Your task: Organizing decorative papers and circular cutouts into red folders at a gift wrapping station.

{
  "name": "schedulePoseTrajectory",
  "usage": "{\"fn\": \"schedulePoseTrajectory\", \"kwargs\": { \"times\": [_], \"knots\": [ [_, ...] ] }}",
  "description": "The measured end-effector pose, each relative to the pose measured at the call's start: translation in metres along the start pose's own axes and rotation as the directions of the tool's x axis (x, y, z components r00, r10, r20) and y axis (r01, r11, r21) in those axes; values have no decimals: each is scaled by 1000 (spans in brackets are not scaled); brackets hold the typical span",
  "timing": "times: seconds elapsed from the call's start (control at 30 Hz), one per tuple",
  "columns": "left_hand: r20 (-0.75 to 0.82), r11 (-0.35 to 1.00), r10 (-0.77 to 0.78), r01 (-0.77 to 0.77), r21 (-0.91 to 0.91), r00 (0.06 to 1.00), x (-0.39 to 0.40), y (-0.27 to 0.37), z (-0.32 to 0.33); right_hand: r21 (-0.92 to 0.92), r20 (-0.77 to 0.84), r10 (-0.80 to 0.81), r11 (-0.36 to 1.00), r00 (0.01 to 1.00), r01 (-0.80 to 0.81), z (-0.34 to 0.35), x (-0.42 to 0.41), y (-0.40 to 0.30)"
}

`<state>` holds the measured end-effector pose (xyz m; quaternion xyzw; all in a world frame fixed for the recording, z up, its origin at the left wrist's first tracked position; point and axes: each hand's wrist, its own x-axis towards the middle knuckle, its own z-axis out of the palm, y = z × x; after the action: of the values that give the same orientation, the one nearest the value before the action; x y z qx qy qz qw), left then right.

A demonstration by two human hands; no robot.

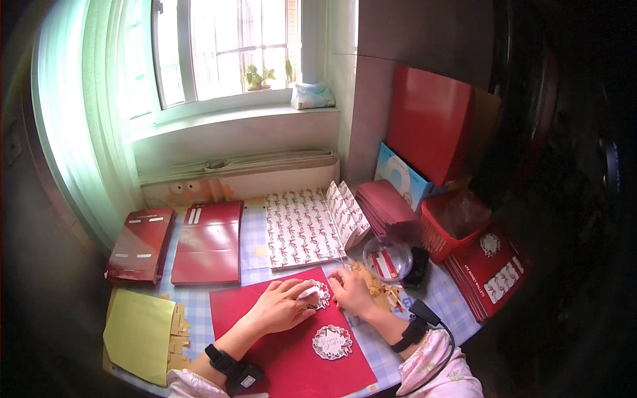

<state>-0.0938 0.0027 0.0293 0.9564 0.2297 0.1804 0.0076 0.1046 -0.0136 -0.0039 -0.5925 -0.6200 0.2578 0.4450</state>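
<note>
A large red card sheet (293, 363) lies flat before me. Near its upper right edge is a round wreath cut-out (323, 297), partly hidden by my left hand (281, 308), whose fingers rest over its left side. My right hand (351, 291) is at the sheet's right edge, its fingers bent beside that cut-out; whether it grips anything is unclear. A second wreath cut-out (332, 342) with lettering lies lower on the sheet.
Red folded card stacks (209, 248) and wreath-patterned sheets (301, 229) line the back. At right are a clear plastic tub (387, 258), tan paper scraps (373, 286), a red basket (433, 234) and printed red packs (492, 278). Yellow paper (139, 333) lies left.
</note>
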Motion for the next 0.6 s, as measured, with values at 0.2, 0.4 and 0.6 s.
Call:
{"fn": "schedulePoseTrajectory", "kwargs": {
  "times": [0.2,0.4,0.6],
  "knots": [
    [173,996,-34,18,91,984,-4,-2,4,9,21,14,1000,1000,-14,-3,-2,-9],
    [199,997,-54,43,57,979,-3,-3,-2,4,29,26,1000,999,-26,-3,0,-9],
    [205,997,-57,46,56,977,-4,-5,-2,-8,21,15,1000,1000,-14,-3,1,-6]
  ]
}}
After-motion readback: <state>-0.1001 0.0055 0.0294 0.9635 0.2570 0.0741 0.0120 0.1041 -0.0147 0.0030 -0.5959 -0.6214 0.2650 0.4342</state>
